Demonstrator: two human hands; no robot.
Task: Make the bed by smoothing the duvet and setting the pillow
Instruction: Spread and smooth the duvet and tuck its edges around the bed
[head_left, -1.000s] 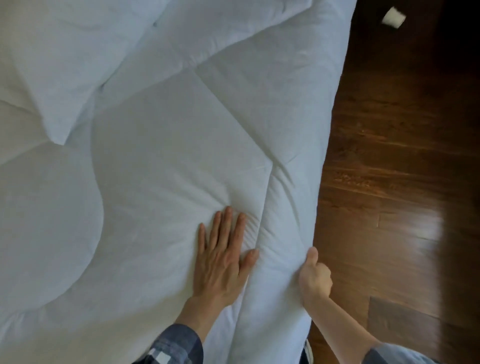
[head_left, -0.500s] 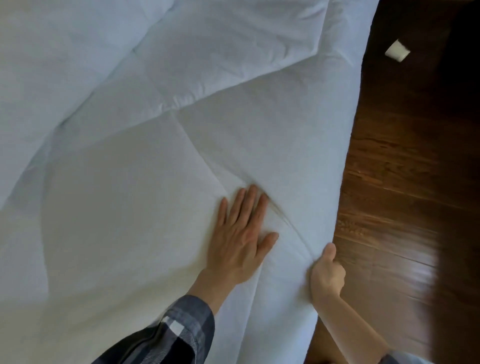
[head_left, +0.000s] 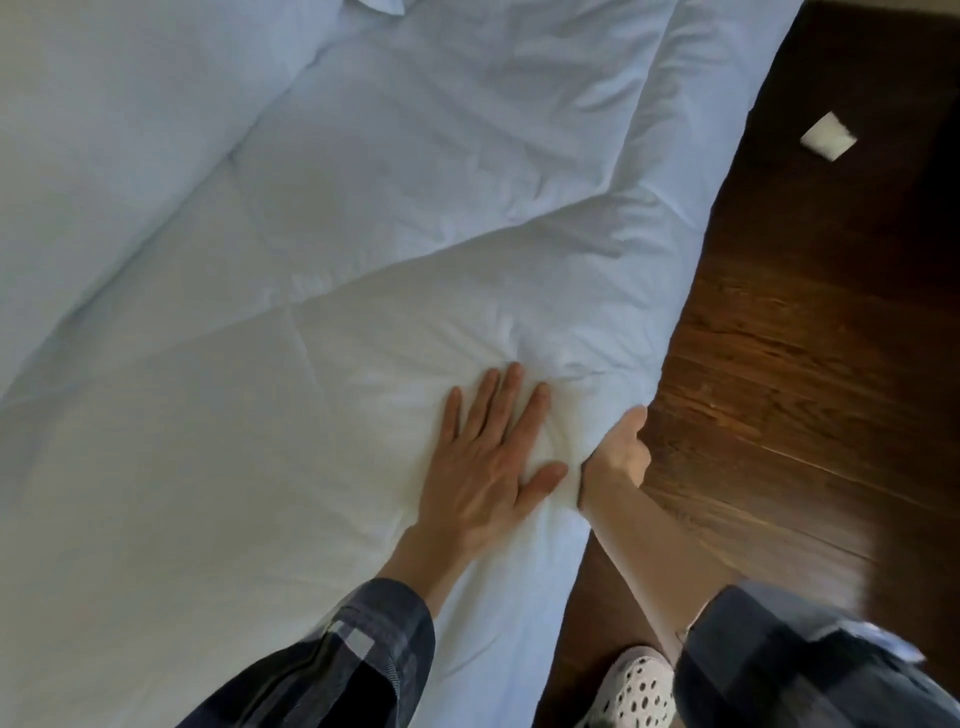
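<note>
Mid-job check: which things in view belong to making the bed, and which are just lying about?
Part of the job:
duvet
pillow corner, top edge
left hand, flat on the duvet
right hand, gripping the duvet's edge

Lying about:
small white object on the wood floor
spotted shoe

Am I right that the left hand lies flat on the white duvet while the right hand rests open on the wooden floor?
Not quite. The left hand does lie flat on the duvet, but the head view shows the right hand gripping the duvet's edge beside the wooden floor, not resting on it.
</note>
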